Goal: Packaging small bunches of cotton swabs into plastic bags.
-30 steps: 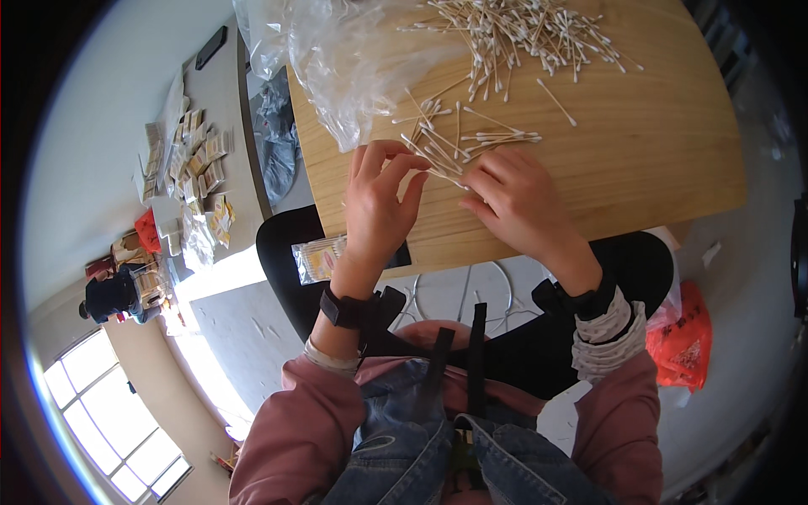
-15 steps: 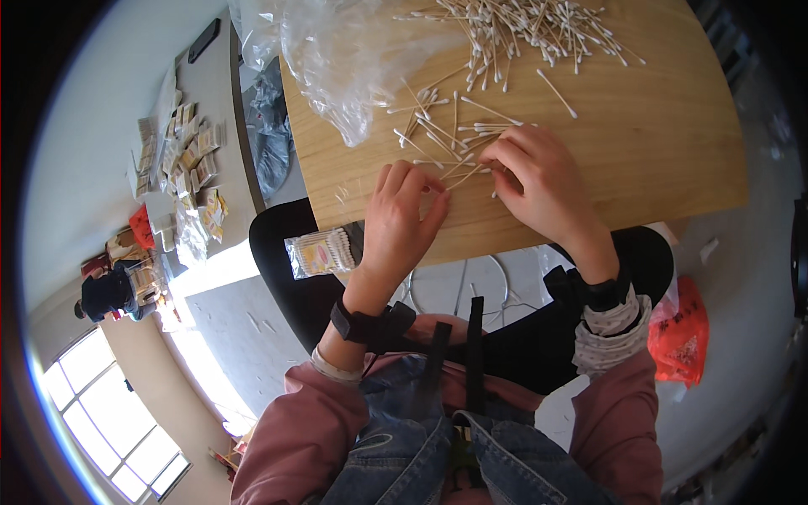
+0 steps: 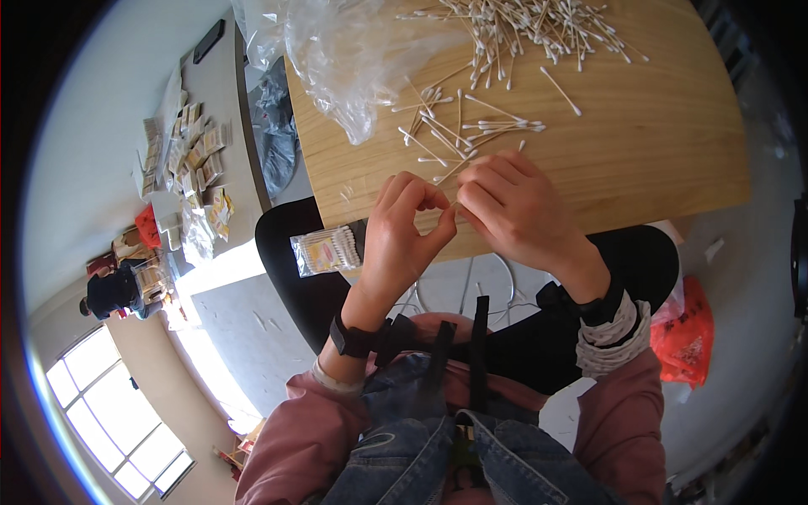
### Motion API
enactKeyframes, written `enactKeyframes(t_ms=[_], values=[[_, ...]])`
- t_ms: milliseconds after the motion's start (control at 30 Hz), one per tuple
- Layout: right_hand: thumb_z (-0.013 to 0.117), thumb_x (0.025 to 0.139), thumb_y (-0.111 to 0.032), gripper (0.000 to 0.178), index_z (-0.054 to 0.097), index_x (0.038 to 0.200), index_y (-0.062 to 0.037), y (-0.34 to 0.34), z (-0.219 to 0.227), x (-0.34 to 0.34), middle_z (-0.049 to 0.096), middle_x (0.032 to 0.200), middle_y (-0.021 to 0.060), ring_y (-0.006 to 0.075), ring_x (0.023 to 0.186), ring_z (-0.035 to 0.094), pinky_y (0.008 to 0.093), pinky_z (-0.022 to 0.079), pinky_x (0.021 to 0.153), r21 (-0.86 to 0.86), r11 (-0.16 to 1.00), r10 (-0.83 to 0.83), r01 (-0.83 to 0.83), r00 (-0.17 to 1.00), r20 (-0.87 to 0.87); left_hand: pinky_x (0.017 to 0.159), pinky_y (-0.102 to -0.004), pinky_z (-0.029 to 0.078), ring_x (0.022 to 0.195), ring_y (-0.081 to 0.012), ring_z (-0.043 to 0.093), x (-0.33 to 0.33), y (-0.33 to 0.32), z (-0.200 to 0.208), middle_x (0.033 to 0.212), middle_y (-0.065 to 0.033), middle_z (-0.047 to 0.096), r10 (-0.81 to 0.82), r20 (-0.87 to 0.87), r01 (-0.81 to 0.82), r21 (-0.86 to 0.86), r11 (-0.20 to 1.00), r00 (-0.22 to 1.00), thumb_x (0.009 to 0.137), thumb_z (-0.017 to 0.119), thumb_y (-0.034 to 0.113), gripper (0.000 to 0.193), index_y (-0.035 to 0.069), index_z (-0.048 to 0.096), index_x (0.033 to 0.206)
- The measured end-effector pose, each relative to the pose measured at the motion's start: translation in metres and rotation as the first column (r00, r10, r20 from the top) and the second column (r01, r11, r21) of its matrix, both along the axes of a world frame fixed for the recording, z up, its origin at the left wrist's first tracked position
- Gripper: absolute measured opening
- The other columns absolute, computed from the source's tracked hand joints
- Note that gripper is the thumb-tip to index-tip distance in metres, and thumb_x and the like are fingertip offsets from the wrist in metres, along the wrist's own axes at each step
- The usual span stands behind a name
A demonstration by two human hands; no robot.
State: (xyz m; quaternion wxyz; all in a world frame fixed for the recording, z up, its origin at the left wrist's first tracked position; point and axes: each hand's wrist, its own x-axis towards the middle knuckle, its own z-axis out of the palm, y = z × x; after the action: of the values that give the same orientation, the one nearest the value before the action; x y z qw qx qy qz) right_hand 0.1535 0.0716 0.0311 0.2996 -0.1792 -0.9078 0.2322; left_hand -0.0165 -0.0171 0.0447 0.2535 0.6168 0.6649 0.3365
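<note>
The bare left hand (image 3: pixel 404 225) and bare right hand (image 3: pixel 515 210) meet at their curled fingertips; whether anything slim is pinched there, I cannot tell. Just beyond them, on the pale wooden table (image 3: pixel 656 143), lies a thin white-tipped wooden cotton swab (image 3: pixel 454 167), nearer the right hand, its long axis slanting away and rightward, its near tip pointing leftward.

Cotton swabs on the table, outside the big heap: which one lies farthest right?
The single slanting swab just below the heap: it lies apart, touching no other, while the other loose swabs gather farther left in the picture.
</note>
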Motion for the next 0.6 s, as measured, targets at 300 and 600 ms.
enactKeyframes(t_ms=[300,600], values=[[0.058,0.091,-0.006,0.009,0.058,0.099,-0.0027,0.002,-0.004,0.012,0.064,0.085,0.0135,0.0309,0.075,0.063,0.0384,0.049,0.066,-0.415,0.908,-0.021,0.050,0.997,0.073,0.072,-0.0384,0.048,0.084,-0.0267,0.058,-0.032,0.060,-0.006,0.086,-0.0067,0.058,-0.010,-0.424,0.064,0.114,0.991,0.906,0.077,0.073,0.010,0.011,0.007,0.065,0.084],[0.047,0.095,0.000,0.013,0.050,0.107,-0.0010,0.015,-0.019,0.012,0.058,0.084,0.0102,0.0182,0.067,0.056,0.0300,0.047,0.064,-0.844,0.532,-0.264,0.072,0.961,-0.084,0.074,-0.0405,0.048,0.088,-0.0284,0.057,-0.025,0.068,-0.009,0.087,-0.0064,0.057,-0.093,-0.439,0.096,-0.016,0.995,0.894,0.076,0.073,0.011,0.011,0.010,0.064,0.081]])
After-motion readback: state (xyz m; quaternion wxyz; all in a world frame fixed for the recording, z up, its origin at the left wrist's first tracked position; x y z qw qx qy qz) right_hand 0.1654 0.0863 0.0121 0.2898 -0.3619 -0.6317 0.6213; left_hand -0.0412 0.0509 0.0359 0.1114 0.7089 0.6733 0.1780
